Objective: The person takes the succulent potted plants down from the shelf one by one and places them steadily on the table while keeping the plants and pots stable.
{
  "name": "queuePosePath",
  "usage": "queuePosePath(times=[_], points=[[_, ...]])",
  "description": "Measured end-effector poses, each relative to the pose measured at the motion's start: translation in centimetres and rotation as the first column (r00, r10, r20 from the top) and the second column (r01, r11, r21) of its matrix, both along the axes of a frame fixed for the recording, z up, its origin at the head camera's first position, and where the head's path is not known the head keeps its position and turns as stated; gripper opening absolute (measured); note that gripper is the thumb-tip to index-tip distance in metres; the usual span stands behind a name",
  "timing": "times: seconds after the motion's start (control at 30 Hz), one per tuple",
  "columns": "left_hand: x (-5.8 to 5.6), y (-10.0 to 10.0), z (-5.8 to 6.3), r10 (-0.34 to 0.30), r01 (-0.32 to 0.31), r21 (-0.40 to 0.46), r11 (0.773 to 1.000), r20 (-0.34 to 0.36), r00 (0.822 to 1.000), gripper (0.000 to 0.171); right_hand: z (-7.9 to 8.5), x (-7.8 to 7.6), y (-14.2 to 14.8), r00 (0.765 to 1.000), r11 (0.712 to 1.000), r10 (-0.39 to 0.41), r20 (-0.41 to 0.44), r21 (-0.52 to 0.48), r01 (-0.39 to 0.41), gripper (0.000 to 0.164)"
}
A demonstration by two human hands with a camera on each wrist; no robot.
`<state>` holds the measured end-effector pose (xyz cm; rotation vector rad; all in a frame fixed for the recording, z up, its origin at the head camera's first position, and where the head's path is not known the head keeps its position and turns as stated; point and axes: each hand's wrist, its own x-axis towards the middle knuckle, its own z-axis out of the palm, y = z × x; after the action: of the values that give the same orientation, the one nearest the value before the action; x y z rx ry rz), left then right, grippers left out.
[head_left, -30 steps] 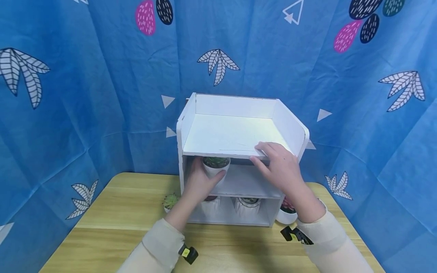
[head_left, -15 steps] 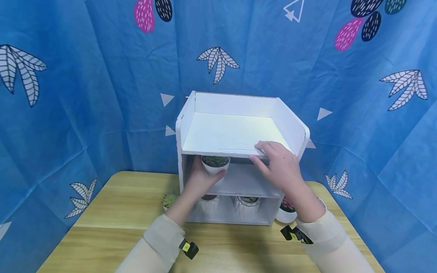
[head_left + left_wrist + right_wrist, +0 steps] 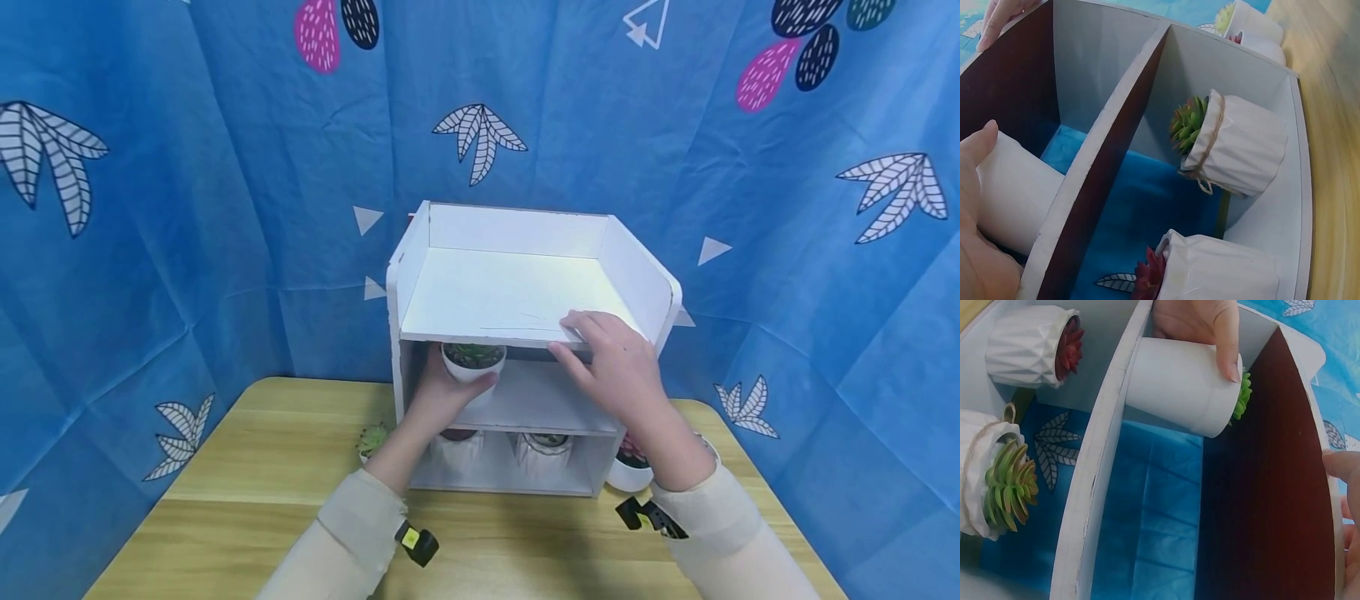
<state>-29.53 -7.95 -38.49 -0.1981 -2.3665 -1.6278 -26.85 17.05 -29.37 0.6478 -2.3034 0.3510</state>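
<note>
My left hand (image 3: 438, 392) grips a white pot (image 3: 1175, 384) with a green succulent, inside the middle level of a white shelf unit (image 3: 510, 287). The thumb lies along the pot's near side, and the pot's base is at the middle board (image 3: 1100, 450) in the right wrist view. My right hand (image 3: 618, 367) holds the front edge of the top board near its right end, fingers above and thumb at the underside. In the left wrist view only the smooth white pot wall (image 3: 1016, 187) shows beside my thumb; its plant is hidden.
On the bottom level stand a faceted white pot (image 3: 1022, 350) with a red succulent and a twine-tied white pot (image 3: 1241, 147) with a green one. Outside the unit, a small green plant (image 3: 372, 437) is at left and a pink-flowered pot (image 3: 630, 473) at right on the wooden table (image 3: 300, 467).
</note>
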Motion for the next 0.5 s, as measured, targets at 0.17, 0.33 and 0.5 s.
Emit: queuePosePath(times=[0.17,0.33,0.5], points=[[-0.04,0.04,0.02,-0.01,0.01,0.032,0.999,-0.02,1.0,0.112,-0.02,-0.09,0.06,1.0,1.0,0.006,-0.008,-0.001,-0.006,0.046],[0.16,0.02,0.1,-0.004,0.004,0.029,1.0,-0.02,1.0,0.112,-0.06,-0.08,0.08,1.0,1.0,0.007,-0.005,-0.001,-0.007,0.046],[0.36,-0.01,0.1,0.009,-0.009,0.007,1.0,-0.01,1.0,0.109,-0.06,-0.01,0.08,1.0,1.0,0.009,-0.005,-0.002,-0.009,0.046]])
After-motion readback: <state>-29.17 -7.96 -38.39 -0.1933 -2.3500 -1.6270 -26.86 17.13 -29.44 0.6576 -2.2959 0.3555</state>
